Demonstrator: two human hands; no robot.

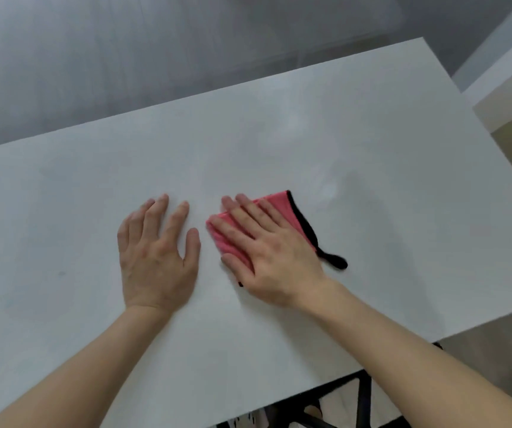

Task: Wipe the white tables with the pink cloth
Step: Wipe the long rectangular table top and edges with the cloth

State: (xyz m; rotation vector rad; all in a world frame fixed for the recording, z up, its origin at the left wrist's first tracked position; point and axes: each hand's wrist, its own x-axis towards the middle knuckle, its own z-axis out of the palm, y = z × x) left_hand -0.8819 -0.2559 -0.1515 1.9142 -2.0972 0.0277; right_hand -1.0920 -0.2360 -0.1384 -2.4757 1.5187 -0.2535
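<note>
Where the two bare forearms reach in from the bottom of the view, a black frame [363,393] shows under the near edge of the white table [372,143]. Further in, the left hand [156,254] lies palm down on the bare tabletop, its fingers straight and close together, pointing away and slightly right, with the thumb spread to the right. It holds nothing. Just beside it, the two not touching, the right hand [267,257] presses flat on the pink cloth [281,205], fingers straight, a little spread and aimed far-left.

The cloth lies folded near the middle of the table, turned at an angle to the table's edges. Its black trim [303,225] runs down the right side from the far corner toward the near right. The trim ends in a black loop [336,261] that points right. The hand covers too much of the cloth to tell its long axis. Beyond the table's far edge lies grey floor [125,57].
</note>
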